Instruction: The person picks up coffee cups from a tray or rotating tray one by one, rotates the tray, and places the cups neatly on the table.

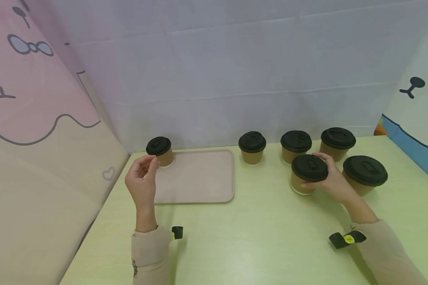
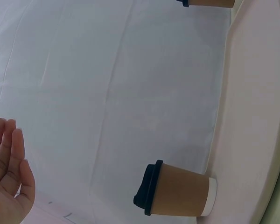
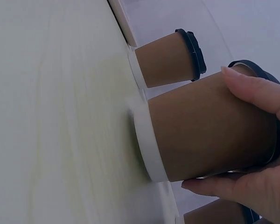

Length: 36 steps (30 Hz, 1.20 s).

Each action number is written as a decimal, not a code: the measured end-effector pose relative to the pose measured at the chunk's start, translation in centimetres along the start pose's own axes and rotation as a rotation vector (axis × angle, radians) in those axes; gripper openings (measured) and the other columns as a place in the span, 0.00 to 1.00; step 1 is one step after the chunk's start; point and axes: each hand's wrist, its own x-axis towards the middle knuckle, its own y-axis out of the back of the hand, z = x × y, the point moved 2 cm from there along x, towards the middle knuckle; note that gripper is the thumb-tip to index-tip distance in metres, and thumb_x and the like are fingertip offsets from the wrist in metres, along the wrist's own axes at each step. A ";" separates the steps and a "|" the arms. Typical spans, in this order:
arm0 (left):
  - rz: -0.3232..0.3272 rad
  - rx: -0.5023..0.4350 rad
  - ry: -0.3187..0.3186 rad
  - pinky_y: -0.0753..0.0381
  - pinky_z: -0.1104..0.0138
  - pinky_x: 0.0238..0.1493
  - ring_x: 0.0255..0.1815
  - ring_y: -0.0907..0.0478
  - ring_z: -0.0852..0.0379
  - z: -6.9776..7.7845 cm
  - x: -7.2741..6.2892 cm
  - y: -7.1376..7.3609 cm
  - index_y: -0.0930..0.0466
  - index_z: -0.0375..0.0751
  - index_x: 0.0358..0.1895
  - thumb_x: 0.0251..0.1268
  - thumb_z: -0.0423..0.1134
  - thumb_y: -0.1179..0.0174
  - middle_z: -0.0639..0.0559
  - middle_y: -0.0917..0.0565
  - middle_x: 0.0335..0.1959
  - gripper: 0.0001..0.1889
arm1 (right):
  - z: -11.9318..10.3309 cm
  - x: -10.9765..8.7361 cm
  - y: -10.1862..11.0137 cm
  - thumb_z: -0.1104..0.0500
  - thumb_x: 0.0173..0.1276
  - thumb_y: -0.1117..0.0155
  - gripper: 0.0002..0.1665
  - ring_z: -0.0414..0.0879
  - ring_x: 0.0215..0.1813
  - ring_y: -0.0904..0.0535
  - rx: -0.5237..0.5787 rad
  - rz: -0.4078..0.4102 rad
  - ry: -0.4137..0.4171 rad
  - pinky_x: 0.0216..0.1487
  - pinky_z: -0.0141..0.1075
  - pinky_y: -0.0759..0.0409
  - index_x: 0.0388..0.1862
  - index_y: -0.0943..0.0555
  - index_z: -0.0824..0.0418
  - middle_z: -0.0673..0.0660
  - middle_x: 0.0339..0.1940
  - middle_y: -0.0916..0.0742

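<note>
A brown paper cup with a black lid (image 1: 304, 185) is gripped by my right hand (image 1: 329, 180), its thumb and fingers around the upper sides. In the right wrist view the paper cup (image 3: 200, 130) stands close to the tabletop; whether its white base touches is hard to tell. My left hand (image 1: 142, 180) is raised over the left end of the beige tray (image 1: 199, 178), fingers loosely bent and holding nothing. Upright on that tray, at its back left corner, is a smaller lidded cup (image 1: 165, 157). The left wrist view shows a gap between this cup (image 2: 182, 190) and my left hand (image 2: 9, 172).
Another lidded cup (image 1: 252, 156) stands right of the tray. Farther right are a cup (image 1: 289, 155) behind the held one, a cup (image 1: 334, 151) at the back, and a larger cup (image 1: 360, 184) beside my right wrist. A pale cloth (image 1: 214, 79) hangs behind the table.
</note>
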 end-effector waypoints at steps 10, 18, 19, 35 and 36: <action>-0.003 0.002 0.004 0.28 0.81 0.30 0.23 0.26 0.74 -0.2 -0.1 -0.1 0.22 0.20 0.36 0.57 0.28 0.41 0.71 0.23 0.20 0.09 | -0.1 -0.1 0.2 0.66 0.46 0.26 0.62 0.56 0.64 0.39 0.024 -0.047 0.010 0.61 0.53 0.44 0.71 0.57 0.54 0.67 0.66 0.41; -0.002 0.012 0.008 0.28 0.80 0.30 0.23 0.26 0.74 -0.3 0.0 0.0 0.22 0.21 0.36 0.57 0.28 0.41 0.71 0.22 0.20 0.09 | 0.2 -0.2 0.4 0.65 0.47 0.27 0.58 0.23 0.52 0.39 0.012 -0.052 0.024 0.52 0.28 0.40 0.70 0.54 0.49 0.57 0.63 0.37; -0.002 0.013 0.010 0.28 0.80 0.30 0.23 0.26 0.74 -0.3 0.0 0.0 0.22 0.21 0.36 0.57 0.28 0.41 0.72 0.22 0.20 0.09 | 0.2 -0.2 0.4 0.65 0.47 0.27 0.58 0.23 0.52 0.39 0.016 -0.054 0.029 0.52 0.27 0.40 0.70 0.53 0.48 0.56 0.63 0.37; 0.002 0.020 0.013 0.27 0.80 0.31 0.23 0.25 0.74 0.0 0.0 0.1 0.22 0.20 0.36 0.57 0.28 0.41 0.71 0.22 0.20 0.09 | 0.1 -0.2 0.7 0.67 0.44 0.25 0.61 0.65 0.64 0.42 0.001 -0.080 0.041 0.61 0.60 0.47 0.70 0.53 0.49 0.67 0.64 0.38; 0.002 0.019 0.013 0.27 0.80 0.31 0.23 0.25 0.73 0.1 0.0 0.1 0.22 0.20 0.36 0.57 0.28 0.41 0.71 0.22 0.20 0.09 | 0.2 -0.2 0.8 0.66 0.44 0.25 0.61 0.63 0.64 0.41 -0.001 -0.084 0.040 0.60 0.59 0.47 0.70 0.53 0.47 0.66 0.64 0.38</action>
